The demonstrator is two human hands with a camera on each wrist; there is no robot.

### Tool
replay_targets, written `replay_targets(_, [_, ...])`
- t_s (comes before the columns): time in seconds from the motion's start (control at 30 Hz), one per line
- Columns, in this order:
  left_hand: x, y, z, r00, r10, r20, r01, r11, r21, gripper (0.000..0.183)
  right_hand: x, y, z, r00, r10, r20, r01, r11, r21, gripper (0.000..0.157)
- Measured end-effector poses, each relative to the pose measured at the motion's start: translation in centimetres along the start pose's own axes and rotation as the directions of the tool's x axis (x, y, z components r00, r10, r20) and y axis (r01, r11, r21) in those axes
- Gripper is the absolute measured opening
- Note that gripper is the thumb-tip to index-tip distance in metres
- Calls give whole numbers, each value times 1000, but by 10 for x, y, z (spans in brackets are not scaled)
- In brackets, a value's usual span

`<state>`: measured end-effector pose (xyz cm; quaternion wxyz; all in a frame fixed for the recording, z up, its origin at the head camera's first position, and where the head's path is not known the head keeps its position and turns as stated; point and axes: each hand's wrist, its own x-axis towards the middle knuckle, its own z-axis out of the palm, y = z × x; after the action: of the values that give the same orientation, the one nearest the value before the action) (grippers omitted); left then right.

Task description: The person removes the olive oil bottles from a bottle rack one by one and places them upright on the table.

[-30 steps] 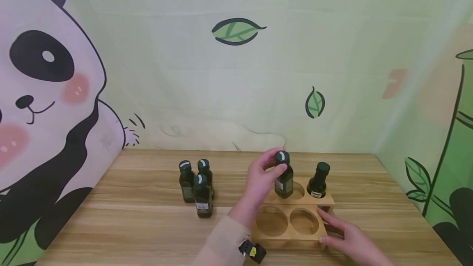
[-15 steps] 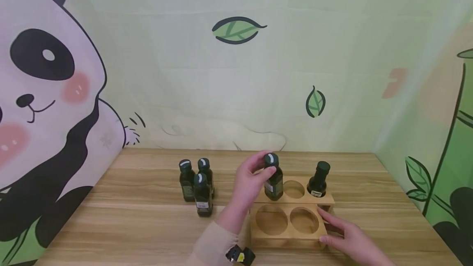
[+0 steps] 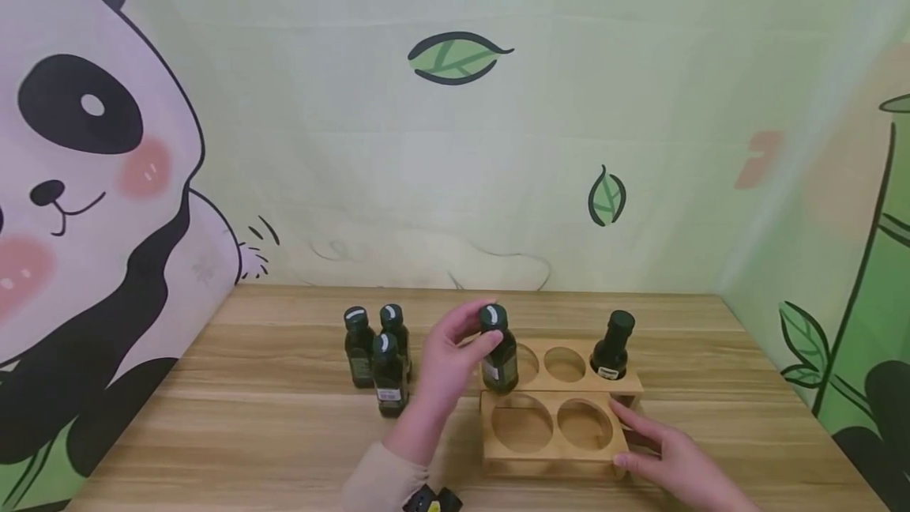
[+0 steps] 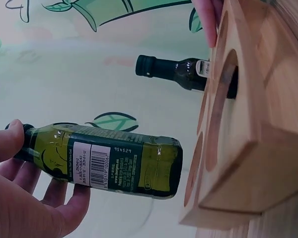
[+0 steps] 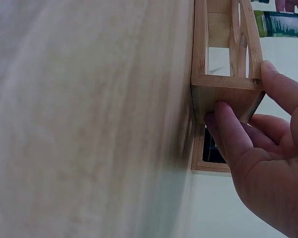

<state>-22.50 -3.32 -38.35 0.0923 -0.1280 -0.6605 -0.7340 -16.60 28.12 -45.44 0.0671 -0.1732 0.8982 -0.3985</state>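
My left hand [image 3: 444, 358] holds a small green glass bottle [image 3: 500, 362] by its dark cap and neck, thumb across the near side. The left wrist view shows its label with a barcode [image 4: 99, 166], and the bottle's base facing the rack's holes. It hangs upright at the left end of a two-tier wooden bottle rack [image 3: 554, 468]. My right hand [image 3: 675, 457] grips the rack's right end, thumb at the front corner and fingers against the end panel [image 5: 228, 96]. A dark bottle [image 3: 611, 350] stands in the back tier's right hole.
Three similar dark green bottles [image 3: 389, 385] stand in a cluster on the wooden table [image 3: 249, 417], left of the rack. Round holes [image 3: 522, 423] show in both tiers. Behind the table hangs a green cloth [image 3: 341, 141] with a panda and leaves.
My left hand has carried the bottle leftward and slightly down, from over the back tier's middle to its left end. My right hand and the rack have stayed in place.
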Motion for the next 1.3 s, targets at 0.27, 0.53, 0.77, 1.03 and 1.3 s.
replay_targets(0.27, [-9,2,-17,1000,0,8,0,999,54,39,0,0,0,1000,24,12,-24,999,39,75])
replay_targets(0.53, [-18,0,-36,1000,4,-26,-1,993,115,40,0,1,0,999,31,14,-31,998,54,75])
replay_targets(0.77, [-26,1,-52,998,9,-54,-2,991,132,41,0,-1,0,999,30,17,-31,997,69,75])
replay_targets(1.03, [-35,2,-69,997,-16,-70,28,985,168,40,1,1,-1,998,57,24,-58,995,87,76])
replay_targets(1.3, [-43,5,-90,993,-68,-98,88,971,224,41,1,-2,-1,996,83,37,-86,990,108,77])
